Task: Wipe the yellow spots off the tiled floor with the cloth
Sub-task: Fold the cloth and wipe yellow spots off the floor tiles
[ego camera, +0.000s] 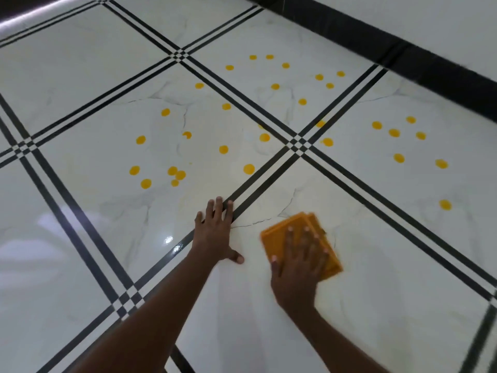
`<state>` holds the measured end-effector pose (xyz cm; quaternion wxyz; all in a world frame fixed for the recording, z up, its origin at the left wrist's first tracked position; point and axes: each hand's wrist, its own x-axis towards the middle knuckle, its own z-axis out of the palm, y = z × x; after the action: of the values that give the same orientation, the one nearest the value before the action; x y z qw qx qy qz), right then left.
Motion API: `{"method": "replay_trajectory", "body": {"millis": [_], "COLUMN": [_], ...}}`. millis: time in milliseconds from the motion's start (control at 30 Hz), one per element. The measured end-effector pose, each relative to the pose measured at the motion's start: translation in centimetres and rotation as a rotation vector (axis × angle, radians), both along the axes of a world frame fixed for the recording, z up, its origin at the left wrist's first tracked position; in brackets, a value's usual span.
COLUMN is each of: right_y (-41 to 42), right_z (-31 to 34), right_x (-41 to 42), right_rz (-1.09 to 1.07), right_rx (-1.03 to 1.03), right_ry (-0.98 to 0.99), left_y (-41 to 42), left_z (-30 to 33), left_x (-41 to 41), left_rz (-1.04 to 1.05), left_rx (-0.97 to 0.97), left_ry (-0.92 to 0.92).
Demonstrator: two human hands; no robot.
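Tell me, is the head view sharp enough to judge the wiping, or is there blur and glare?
Head view: the cloth and right hand are motion-blurred; the left hand is sharper; glare spots on the floor beside the left forearm; yellow spots read clearly.

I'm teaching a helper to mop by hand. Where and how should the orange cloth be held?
Best from above: the cloth lies folded flat on the floor, offering no raised edge. Press a flat palm on its middle, as the right hand does, fingers spread.
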<state>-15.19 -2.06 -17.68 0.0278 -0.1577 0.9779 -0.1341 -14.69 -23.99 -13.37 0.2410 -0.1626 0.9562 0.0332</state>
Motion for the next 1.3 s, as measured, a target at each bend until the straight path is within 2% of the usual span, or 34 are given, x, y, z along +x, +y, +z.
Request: {"method": "replay_trajectory", "body": {"millis": [67,133,167,233,300,400,533,633,733,800,900,967,1033,1100,1167,1233,1300], "right_y": [-0.7,0.3,1.2,4.1,7.0,10.8,12.9,9.3,4.1,3.9,10.4,15.0,16.1,13.9,9.8,5.7,3.1], "right_z": [-0.1,-0.5,-0.9,-1.3,-2.0,-1.7,-0.4,-0.6,-1.1,-1.4,-2.0,-1.6,-1.1,-1.4,-1.3,-1.8,-1.9], "right_x": [-2.2,-11.0,-15.4,-22.4,-24.9,-23.0,-14.4,-7.8,-11.8,-16.7,-20.7,-18.9,-13.4,-7.7,-7.0,-12.1,-18.6], "right_rz": [0.346,0.609,0.612,0.421,0.291,0.398,0.52,0.615,0.717,0.585,0.257,0.145,0.061,0.133,0.313,0.456,0.478], "right_rx": [0.068,0.143,0.168,0.204,0.248,0.374,0.281,0.191,0.099,0.105,0.224,0.187,0.139,0.123,0.077,0.067,0.144], "right_ry": [-0.046,-0.018,0.021,0.057,0.066,0.103,-0.013,-0.007,0.056,0.042,0.077,0.122,0.074,0.011,0.01,0.067,0.041], "left_y": [0.0,0.0,-0.1,-0.3,-0.5,-0.4,0.3,0.5,1.4,3.2,6.9,8.7,9.3,9.1,8.9,8.6,8.2], "left_z": [0.2,0.0,-0.4,-0.8,-1.0,-0.9,0.0,0.0,0.3,0.6,0.5,-0.1,-1.0,-1.6,-1.3,-1.0,-1.0], "left_x": [0.3,0.2,0.2,0.3,0.6,0.4,0.0,-0.5,-1.6,-3.0,-4.9,-4.8,-4.1,-4.0,-4.1,-3.7,-2.3], "left_rz": [0.011,0.011,0.011,0.014,0.022,0.033,0.016,0.003,0.039,0.058,-0.033,-0.056,-0.046,-0.058,-0.064,-0.051,-0.028], "left_rx": [0.015,0.021,0.023,0.02,0.022,0.035,-0.018,-0.042,-0.046,-0.014,0.065,0.081,0.063,0.055,0.074,0.092,0.096], "left_ry": [-0.004,0.005,0.009,0.023,0.034,0.04,-0.007,-0.025,-0.076,-0.023,0.08,0.06,0.06,0.068,0.08,0.102,0.102]}}
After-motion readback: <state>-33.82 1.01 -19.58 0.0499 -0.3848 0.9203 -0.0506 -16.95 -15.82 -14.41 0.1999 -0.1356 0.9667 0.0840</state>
